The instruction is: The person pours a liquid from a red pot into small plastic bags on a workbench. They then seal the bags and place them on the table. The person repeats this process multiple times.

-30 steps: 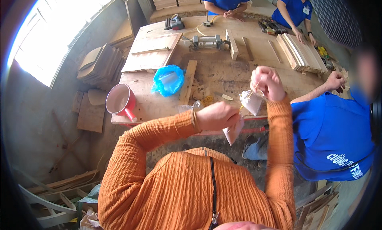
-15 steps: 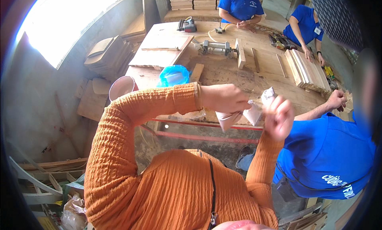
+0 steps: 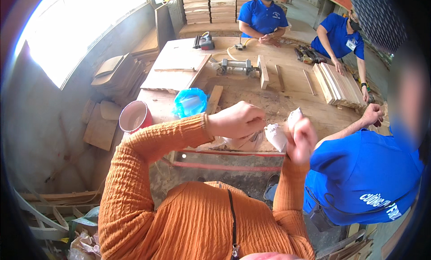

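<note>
My left hand (image 3: 237, 120) is closed above the near edge of the wooden table, its fingers pinched toward the right. From it hangs a small clear plastic bag (image 3: 242, 143) with pale brownish contents, partly covered by the hand. Just right of my left fingertips is a tied white bag (image 3: 275, 137). My right hand (image 3: 301, 141) is raised with curled fingers, smeared by motion; anything in its grip is too blurred to make out. Behind its fingers shows another white packet (image 3: 294, 115), partly hidden.
On the table (image 3: 251, 100) are a blue plastic bag (image 3: 190, 102), a pneumatic cylinder (image 3: 238, 67), a nail gun (image 3: 204, 41) and stacked boards (image 3: 339, 84). A red bucket (image 3: 135, 116) stands left. A co-worker in blue (image 3: 363, 174) is close at my right; two others stand across the table.
The view has tilted, so the table sits lower and further left. Both my hands have shifted left and slightly down in the picture, the small bag moving along with my left hand.
</note>
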Motion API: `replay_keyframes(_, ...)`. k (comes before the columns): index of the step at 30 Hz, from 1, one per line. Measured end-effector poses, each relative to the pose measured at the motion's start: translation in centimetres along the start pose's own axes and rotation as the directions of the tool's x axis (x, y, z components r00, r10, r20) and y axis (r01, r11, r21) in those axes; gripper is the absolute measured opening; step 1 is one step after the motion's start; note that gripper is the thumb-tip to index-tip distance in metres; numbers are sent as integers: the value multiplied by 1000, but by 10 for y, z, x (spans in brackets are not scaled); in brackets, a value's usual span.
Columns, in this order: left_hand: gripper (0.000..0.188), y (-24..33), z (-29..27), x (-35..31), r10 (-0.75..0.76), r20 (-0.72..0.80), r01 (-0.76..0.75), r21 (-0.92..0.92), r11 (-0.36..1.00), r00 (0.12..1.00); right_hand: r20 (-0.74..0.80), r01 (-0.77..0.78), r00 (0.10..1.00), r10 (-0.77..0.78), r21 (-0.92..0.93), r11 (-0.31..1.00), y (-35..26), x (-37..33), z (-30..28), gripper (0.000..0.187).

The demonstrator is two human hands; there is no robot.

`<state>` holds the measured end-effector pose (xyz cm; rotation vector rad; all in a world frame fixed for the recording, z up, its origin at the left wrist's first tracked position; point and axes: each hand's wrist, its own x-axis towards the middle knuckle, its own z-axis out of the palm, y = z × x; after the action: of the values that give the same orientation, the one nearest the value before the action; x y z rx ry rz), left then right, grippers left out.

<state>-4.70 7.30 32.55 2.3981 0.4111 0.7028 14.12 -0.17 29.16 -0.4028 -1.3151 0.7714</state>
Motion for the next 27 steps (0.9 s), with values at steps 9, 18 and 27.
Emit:
replay_keyframes(9, 14, -4, -25, -1, 11, -68, -4, 111, 994, 998, 480, -421, 779, 404, -77, 904, 47, -64, 78, 35)
replay_keyframes(18, 18, 27, -11, 25, -46, -21, 43, -129, 991, 999, 191, -402, 912, 362, 585, 705, 70, 9, 9, 29)
replay_keyframes(27, 18, -5, -21, 9, -55, 90, 31, 244, 969, 994, 322, -159, 919, 226, -221, 962, 5, -14, 17, 31)
